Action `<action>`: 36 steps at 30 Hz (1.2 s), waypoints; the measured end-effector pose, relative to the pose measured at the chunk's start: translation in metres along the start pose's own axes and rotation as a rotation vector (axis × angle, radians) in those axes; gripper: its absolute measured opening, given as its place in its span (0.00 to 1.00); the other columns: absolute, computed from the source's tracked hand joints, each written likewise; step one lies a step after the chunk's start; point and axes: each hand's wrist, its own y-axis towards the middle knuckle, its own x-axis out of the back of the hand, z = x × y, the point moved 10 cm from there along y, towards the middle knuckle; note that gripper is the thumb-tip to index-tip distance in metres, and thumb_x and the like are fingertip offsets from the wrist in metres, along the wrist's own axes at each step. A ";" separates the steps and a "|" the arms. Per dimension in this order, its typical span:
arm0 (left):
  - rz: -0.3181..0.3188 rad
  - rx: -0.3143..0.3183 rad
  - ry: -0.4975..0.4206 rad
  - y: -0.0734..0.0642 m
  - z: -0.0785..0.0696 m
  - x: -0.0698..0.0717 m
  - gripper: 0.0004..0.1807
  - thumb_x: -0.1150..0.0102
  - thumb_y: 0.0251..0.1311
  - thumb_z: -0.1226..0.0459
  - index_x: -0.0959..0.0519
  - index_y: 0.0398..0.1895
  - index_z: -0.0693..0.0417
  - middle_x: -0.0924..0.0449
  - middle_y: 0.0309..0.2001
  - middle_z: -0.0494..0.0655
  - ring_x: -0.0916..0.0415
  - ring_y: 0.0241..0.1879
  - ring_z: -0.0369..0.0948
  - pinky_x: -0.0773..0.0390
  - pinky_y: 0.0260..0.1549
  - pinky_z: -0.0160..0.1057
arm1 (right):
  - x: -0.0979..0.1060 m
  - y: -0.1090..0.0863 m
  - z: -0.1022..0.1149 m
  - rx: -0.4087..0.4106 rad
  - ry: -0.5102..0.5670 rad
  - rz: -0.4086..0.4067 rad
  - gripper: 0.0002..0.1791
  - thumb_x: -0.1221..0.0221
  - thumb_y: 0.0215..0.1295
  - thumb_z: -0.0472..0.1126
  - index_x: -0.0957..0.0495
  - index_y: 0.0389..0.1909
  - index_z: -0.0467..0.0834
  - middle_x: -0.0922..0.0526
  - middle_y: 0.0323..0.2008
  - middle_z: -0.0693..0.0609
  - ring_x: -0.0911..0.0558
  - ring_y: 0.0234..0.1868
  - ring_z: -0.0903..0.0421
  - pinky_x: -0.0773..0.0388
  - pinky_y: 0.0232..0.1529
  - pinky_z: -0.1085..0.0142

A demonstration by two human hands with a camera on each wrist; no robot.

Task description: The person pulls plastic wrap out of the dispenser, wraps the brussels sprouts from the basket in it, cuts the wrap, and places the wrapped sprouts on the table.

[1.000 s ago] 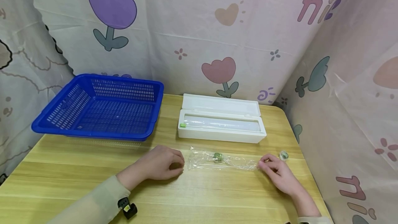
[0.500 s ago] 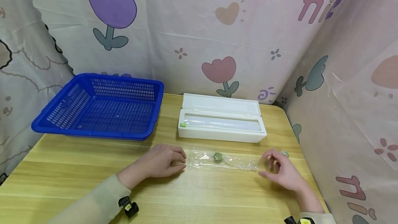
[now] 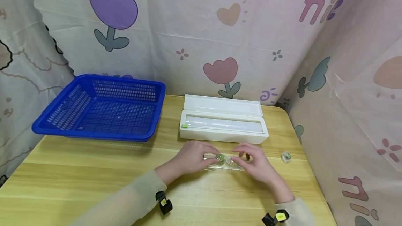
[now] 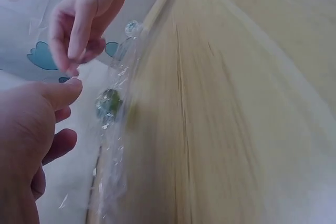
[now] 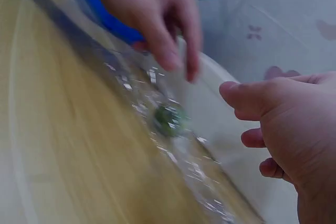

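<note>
A small round green thing [image 3: 221, 158] lies on the table in a flat strip of clear plastic wrap [image 3: 226, 166]. My left hand [image 3: 194, 157] is over the strip's left part, thumb and fingers apart, tips right beside the green thing. From the other side my right hand [image 3: 255, 162] reaches over the right part, its thumb and forefinger also spread. Both hands' fingers partly cover the wrap in the head view. Close up, the left wrist view shows the crinkled film [image 4: 113, 156] around the green thing [image 4: 108, 102], with the left thumb [image 4: 65, 94] above it.
Behind the hands stands a white wrap dispenser box [image 3: 223, 137], lid raised, a roll of film [image 3: 224, 124] inside. A blue plastic basket [image 3: 103, 137] sits at the back left. Near the table's right edge lies another small green thing in film [image 3: 286, 156]. A printed curtain [image 3: 176, 16] hangs behind.
Both hands have come inward, the left rightward and the right leftward, from the strip's ends to around the green thing. The wrapped piece at the right is uncovered again.
</note>
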 end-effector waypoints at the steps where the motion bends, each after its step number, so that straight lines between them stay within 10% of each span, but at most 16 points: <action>1: 0.009 0.024 -0.010 0.002 0.002 -0.004 0.14 0.28 0.66 0.49 0.08 0.50 0.43 0.11 0.50 0.33 0.14 0.48 0.33 0.16 0.43 0.38 | -0.006 0.002 -0.002 -0.009 0.003 0.017 0.16 0.26 0.61 0.29 0.13 0.49 0.39 0.12 0.44 0.46 0.20 0.36 0.60 0.24 0.27 0.66; 18: 0.085 0.119 -0.004 0.007 0.022 -0.029 0.16 0.27 0.65 0.47 0.09 0.51 0.41 0.11 0.47 0.31 0.22 0.31 0.29 0.23 0.30 0.34 | -0.047 -0.003 -0.032 -0.157 -0.024 0.103 0.17 0.25 0.64 0.39 0.12 0.53 0.46 0.14 0.51 0.58 0.17 0.50 0.57 0.18 0.50 0.61; 27: 0.082 0.110 -0.045 0.005 0.024 -0.029 0.15 0.32 0.71 0.48 0.10 0.53 0.42 0.11 0.44 0.32 0.45 0.16 0.27 0.31 0.21 0.32 | -0.047 -0.004 -0.035 -0.141 -0.059 0.031 0.13 0.26 0.66 0.38 0.12 0.51 0.47 0.14 0.42 0.61 0.21 0.39 0.60 0.21 0.37 0.65; 36: 0.105 0.078 0.103 0.005 0.019 -0.027 0.19 0.34 0.69 0.41 0.10 0.54 0.37 0.12 0.48 0.31 0.25 0.29 0.28 0.28 0.25 0.29 | -0.052 -0.003 -0.035 -0.163 -0.079 0.033 0.10 0.29 0.69 0.40 0.11 0.50 0.49 0.14 0.44 0.63 0.21 0.42 0.60 0.23 0.42 0.63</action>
